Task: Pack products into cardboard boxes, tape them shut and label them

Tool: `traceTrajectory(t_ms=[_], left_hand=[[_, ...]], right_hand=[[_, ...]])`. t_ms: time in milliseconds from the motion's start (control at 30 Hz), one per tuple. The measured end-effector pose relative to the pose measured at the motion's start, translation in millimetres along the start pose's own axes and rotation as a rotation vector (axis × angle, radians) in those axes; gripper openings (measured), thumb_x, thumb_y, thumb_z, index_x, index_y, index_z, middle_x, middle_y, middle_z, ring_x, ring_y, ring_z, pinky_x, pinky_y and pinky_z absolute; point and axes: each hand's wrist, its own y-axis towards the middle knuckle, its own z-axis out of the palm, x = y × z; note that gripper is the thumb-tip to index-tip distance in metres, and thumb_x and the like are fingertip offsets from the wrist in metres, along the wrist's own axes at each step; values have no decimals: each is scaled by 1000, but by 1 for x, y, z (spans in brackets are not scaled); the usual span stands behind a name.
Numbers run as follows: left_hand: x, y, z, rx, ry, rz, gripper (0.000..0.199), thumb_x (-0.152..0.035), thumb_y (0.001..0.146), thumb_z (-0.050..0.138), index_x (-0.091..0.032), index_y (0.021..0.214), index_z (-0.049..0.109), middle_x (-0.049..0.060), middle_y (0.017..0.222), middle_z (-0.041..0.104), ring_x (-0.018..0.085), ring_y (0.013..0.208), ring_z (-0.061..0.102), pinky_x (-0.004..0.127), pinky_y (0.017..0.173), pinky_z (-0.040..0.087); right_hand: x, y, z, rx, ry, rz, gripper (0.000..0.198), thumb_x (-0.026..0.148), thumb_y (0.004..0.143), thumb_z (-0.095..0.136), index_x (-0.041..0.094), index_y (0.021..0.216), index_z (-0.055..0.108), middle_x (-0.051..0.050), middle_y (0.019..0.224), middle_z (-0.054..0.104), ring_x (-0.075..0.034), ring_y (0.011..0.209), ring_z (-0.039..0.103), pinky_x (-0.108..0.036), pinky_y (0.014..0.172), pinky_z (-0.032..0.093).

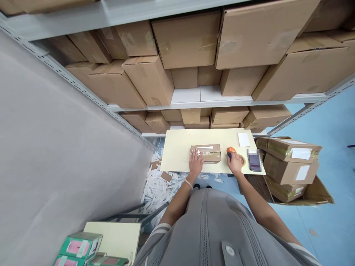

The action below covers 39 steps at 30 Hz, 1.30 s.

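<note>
A small brown cardboard box with shiny tape and a white label lies on the pale yellow table. On its left end rests my left hand, fingers spread over the cardboard, not wrapped round it. To the right of the box, my right hand is closed round an orange tape dispenser with a roll of tape at its side. The hand hides much of the dispenser, which is at the tabletop. Beside it lie a dark, blurred-out object and a white sheet of paper.
A metal shelf stacked with cardboard boxes stands beyond the table. At right, labelled boxes sit piled in a large open carton. Paper strips litter the floor at left. Green boxes stand at lower left by the wall.
</note>
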Motion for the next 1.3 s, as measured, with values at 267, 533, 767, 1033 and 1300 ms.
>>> traceTrajectory(t_ms=[267, 533, 767, 1033, 1300], left_hand=[[-9, 1, -1, 18, -66, -55, 61, -37, 99, 42, -19, 156, 29, 10, 165, 18, 26, 153, 15, 48, 126, 17], [-6, 0, 0, 14, -201, -5, 60, -34, 100, 37, -14, 155, 29, 11, 163, 25, 24, 153, 17, 44, 126, 18], [10, 13, -4, 33, -334, 145, 57, -30, 98, 41, -8, 151, 35, 17, 160, 31, 22, 152, 20, 43, 126, 19], [17, 41, -14, 10, -712, 65, 39, -30, 100, 39, -17, 131, 59, 13, 142, 57, 21, 136, 50, 42, 118, 36], [12, 55, -21, -1, -1123, -30, 41, -44, 98, 47, -24, 132, 60, 8, 140, 60, 22, 132, 54, 40, 113, 41]], right_hand=[[-31, 5, 17, 271, -25, 381, 56, 36, 76, 59, 8, 124, 57, -25, 123, 62, -39, 121, 57, -52, 99, 46], [-34, 17, 8, 289, 5, 461, 40, 33, 75, 57, 15, 109, 66, -19, 97, 71, -38, 102, 68, -54, 88, 50], [-51, 9, -31, 176, 115, 324, 52, 48, 84, 42, 17, 120, 64, -16, 106, 73, -37, 109, 64, -63, 99, 38], [-20, 8, -68, 183, 357, -117, 55, 63, 84, 49, 24, 117, 68, -11, 121, 70, -35, 119, 57, -52, 104, 41], [26, 28, -65, 177, 122, -505, 41, 47, 93, 40, 24, 112, 68, -13, 118, 72, -33, 117, 60, -58, 105, 34]])
